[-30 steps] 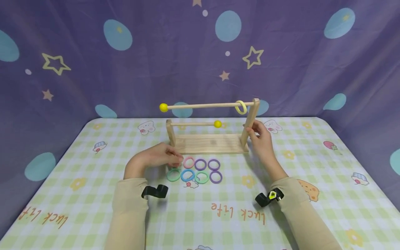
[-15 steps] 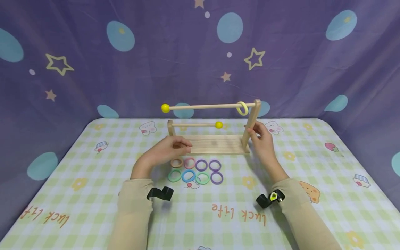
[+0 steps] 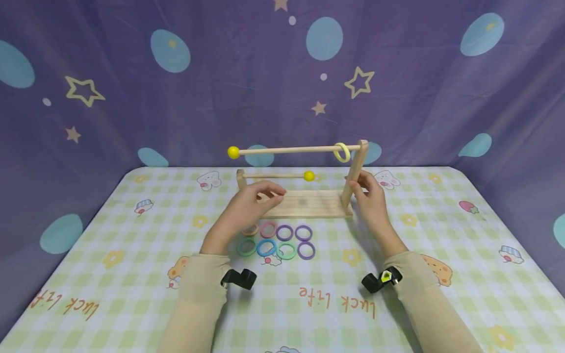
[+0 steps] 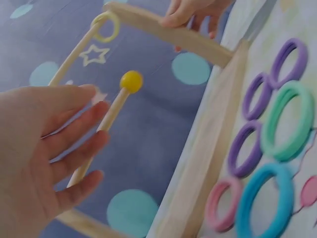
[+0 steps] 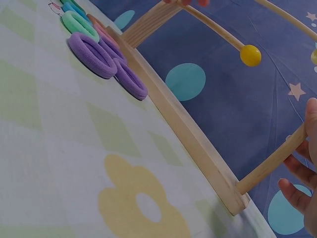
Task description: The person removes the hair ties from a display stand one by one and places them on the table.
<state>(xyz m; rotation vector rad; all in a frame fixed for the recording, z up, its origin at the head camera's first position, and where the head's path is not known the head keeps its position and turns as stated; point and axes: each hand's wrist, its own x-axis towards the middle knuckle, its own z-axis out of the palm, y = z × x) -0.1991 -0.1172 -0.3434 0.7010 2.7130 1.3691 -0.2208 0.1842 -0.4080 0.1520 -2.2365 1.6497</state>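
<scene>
My left hand (image 3: pixel 252 203) is raised in front of the wooden stand (image 3: pixel 309 210), near its lower rod (image 3: pixel 273 175). Its fingers are spread loosely, and nothing shows between them in the left wrist view. My right hand (image 3: pixel 372 200) grips the stand's tall right upright (image 3: pixel 355 169) between thumb and fingers. A pale yellow hair tie (image 3: pixel 347 152) hangs on the upper rod (image 3: pixel 287 150), close to that upright. Two rows of hair ties lie before the stand, among them a blue one (image 4: pixel 242 210), a pink one (image 4: pixel 212 202) and a mint one (image 4: pixel 268 129).
Purple hair ties (image 5: pixel 81 64) lie at the right end of the rows. An orange one (image 3: pixel 250 236) is partly hidden behind my left wrist. Yellow balls (image 3: pixel 233 152) cap both rods' free ends. A checked cloth (image 3: pixel 335 318) covers the table, with a purple curtain (image 3: pixel 247 98) behind.
My left hand has lifted away from the orange hair tie and moved up and right, in front of the stand's left part. My right hand keeps its grip on the upright.
</scene>
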